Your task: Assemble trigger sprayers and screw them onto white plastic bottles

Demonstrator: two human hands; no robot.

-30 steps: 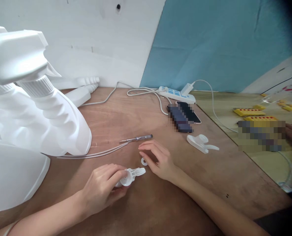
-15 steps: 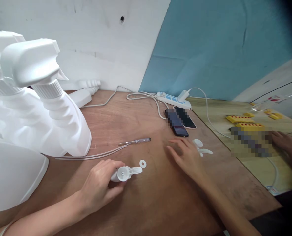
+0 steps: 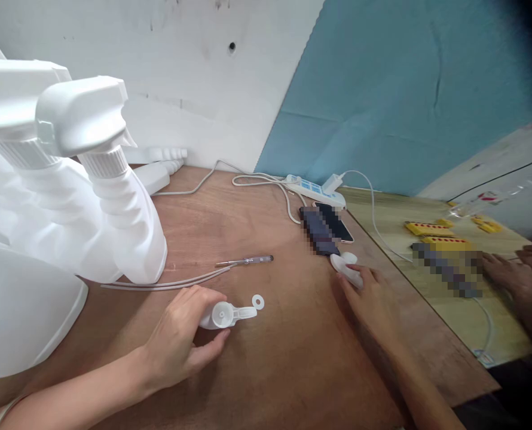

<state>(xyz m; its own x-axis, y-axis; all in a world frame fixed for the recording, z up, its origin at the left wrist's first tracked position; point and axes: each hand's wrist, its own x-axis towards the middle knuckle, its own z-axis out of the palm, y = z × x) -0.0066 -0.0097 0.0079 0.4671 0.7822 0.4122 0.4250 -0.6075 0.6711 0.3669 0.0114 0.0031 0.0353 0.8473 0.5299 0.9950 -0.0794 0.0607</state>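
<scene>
My left hand is closed round a small white plastic sprayer part that lies on the brown wooden table. A small white ring washer lies just to the right of that part's tip. My right hand rests further right, its fingers curled over a white trigger piece near the phones. A thin screwdriver and two clear dip tubes lie on the table between the bottles and my hands.
Large white spray bottles crowd the left side. Two phones and a power strip with white cables lie at the back. On the adjoining table, yellow blocks sit by another person's hands.
My right hand has moved from beside the washer rightward across the table and closed over the white trigger piece. My left hand stays on the sprayer part.
</scene>
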